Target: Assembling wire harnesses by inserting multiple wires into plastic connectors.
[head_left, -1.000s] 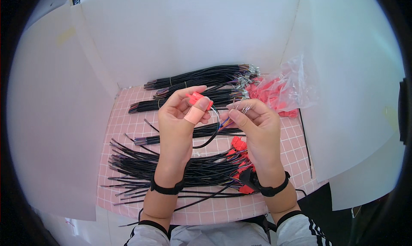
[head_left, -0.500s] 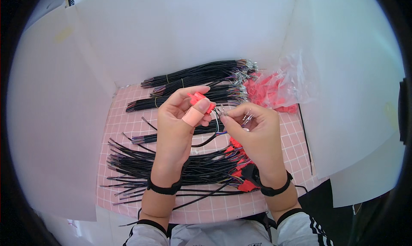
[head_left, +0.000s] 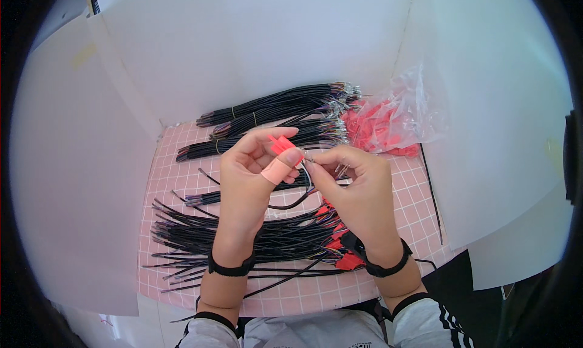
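My left hand [head_left: 246,166] pinches a red plastic connector housing [head_left: 283,145] between its thumb and fingers; a peach-coloured band wraps the thumb. Close against it, my right hand [head_left: 358,175] is closed on thin wires with metal crimp terminals [head_left: 342,169], their tips turned toward the housing. A white wire [head_left: 306,177] runs from the housing down to a black-sheathed cable [head_left: 290,206] that curves below both hands. Whether a terminal sits inside the housing is hidden by my fingers.
Bundles of black cables [head_left: 273,102] with bare terminals lie at the back. Nearer me spreads a pile of cables [head_left: 200,233] fitted with red connectors [head_left: 349,261]. A clear bag of red housings [head_left: 382,126] lies back right. White panels [head_left: 255,38] surround the pink checked tabletop [head_left: 310,299].
My right fingertips have come slightly closer to the red housing, narrowing the gap between the hands. The left hand keeps its pinch on the housing. The whole view has shifted a little.
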A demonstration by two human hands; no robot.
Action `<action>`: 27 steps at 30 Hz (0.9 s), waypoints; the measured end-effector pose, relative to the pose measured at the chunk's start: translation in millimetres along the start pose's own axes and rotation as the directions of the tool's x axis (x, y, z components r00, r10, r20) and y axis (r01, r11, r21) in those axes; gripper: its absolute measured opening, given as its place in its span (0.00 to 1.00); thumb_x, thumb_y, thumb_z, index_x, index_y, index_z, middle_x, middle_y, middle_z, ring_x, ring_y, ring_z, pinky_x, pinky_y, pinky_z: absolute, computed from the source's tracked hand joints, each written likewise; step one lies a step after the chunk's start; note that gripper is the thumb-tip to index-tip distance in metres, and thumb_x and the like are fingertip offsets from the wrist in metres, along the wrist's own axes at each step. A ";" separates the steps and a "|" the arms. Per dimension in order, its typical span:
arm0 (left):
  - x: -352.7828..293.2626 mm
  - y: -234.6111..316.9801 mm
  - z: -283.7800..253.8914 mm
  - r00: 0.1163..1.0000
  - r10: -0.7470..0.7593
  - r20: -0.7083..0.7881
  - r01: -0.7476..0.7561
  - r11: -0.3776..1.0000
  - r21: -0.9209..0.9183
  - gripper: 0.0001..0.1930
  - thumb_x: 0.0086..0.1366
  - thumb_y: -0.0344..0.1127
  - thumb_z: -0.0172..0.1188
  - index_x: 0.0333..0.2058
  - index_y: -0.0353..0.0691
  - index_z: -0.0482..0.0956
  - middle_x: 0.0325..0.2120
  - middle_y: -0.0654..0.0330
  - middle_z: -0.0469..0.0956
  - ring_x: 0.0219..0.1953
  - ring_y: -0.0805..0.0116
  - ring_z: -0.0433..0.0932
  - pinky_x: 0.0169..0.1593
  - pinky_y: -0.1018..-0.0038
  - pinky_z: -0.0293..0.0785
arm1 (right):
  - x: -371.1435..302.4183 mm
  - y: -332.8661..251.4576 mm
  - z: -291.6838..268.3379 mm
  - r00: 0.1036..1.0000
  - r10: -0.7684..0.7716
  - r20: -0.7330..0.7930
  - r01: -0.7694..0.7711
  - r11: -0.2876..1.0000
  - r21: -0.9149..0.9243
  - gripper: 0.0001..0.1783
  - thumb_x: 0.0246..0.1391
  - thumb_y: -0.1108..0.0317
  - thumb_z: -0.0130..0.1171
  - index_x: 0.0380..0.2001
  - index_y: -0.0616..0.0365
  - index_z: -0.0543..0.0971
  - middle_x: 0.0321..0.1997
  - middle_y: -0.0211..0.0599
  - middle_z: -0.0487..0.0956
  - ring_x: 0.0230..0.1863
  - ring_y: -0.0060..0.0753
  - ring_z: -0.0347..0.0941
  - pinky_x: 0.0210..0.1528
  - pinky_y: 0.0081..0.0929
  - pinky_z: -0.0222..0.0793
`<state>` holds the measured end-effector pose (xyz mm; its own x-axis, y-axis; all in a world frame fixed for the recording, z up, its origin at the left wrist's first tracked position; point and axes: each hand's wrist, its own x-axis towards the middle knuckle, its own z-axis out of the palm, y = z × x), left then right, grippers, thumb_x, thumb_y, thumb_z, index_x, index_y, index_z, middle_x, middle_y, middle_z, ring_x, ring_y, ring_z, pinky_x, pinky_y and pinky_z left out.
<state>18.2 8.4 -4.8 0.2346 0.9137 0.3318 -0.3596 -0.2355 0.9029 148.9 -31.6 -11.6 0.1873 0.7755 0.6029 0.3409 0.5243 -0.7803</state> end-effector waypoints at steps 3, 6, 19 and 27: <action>1.0 -1.4 -0.1 1.000 0.001 0.022 -0.002 0.997 0.071 0.14 0.51 0.28 0.59 0.37 0.32 0.73 0.24 0.61 0.74 0.23 0.79 0.71 0.27 0.85 0.68 | 0.0 -0.2 0.0 0.998 0.065 0.005 -0.066 0.996 0.062 0.03 0.43 0.75 0.57 0.22 0.63 0.76 0.15 0.30 0.72 0.18 0.14 0.65 0.21 0.14 0.60; 0.9 -2.3 -1.3 1.000 -0.001 0.023 -0.001 0.997 0.081 0.14 0.51 0.27 0.59 0.37 0.32 0.73 0.24 0.61 0.74 0.23 0.79 0.71 0.27 0.85 0.68 | 0.6 2.7 2.6 0.991 0.130 0.033 -0.134 0.966 0.223 0.04 0.45 0.74 0.56 0.23 0.63 0.75 0.18 0.28 0.73 0.20 0.12 0.65 0.22 0.12 0.60; 1.2 1.2 0.2 0.996 0.043 -0.074 -0.044 0.999 -0.016 0.13 0.53 0.29 0.57 0.38 0.32 0.71 0.24 0.61 0.74 0.21 0.81 0.69 0.25 0.87 0.66 | 3.3 -2.2 -0.9 0.971 0.215 0.105 -0.238 0.912 0.335 0.04 0.44 0.76 0.57 0.26 0.64 0.75 0.22 0.27 0.73 0.23 0.11 0.66 0.25 0.11 0.63; 0.5 1.6 -2.6 0.998 0.058 -0.023 -0.058 0.998 -0.004 0.13 0.51 0.26 0.58 0.37 0.32 0.72 0.25 0.60 0.73 0.25 0.78 0.72 0.29 0.84 0.69 | -0.2 6.6 5.8 0.998 0.048 -0.037 -0.041 0.985 0.168 0.03 0.41 0.76 0.57 0.23 0.64 0.75 0.20 0.31 0.74 0.20 0.15 0.67 0.23 0.13 0.63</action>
<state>15.4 9.3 -3.8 0.1920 0.9059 0.3774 -0.3763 -0.2872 0.8809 145.8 -26.3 -17.8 0.2372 0.7861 0.5707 0.1731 0.5439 -0.8211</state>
